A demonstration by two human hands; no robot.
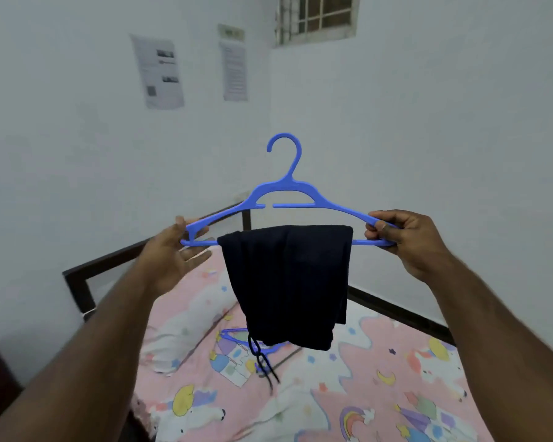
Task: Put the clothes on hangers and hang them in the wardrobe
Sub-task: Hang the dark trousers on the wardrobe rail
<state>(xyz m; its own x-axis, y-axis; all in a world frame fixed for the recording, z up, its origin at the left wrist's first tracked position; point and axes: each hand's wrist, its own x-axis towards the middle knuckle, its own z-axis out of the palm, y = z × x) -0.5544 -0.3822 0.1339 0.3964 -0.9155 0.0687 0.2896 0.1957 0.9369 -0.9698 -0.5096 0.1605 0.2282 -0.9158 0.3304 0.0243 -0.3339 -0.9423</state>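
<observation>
I held the hanger (288, 199) up over the bed (364, 393), dark trousers (288, 282) folded over its bar. My right grip (406, 240) pinched its right end; my left grip (173, 250) lay loosely spread, thumb touching the left end.

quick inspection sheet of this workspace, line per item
surface: bed with pink unicorn-print sheet, dark frame.
job's things: blue hanger held up over the bed, dark trousers folded over its lower bar, drawstring dangling; second blue hanger lies on the sheet.
clutter: pillow in matching print.
hands: left hand supports the hanger's left end with fingers mostly straight; right hand grips the right end.
cables: nothing seen.
surroundings: pale walls, two papers stuck up, barred window; no wardrobe in view.
</observation>
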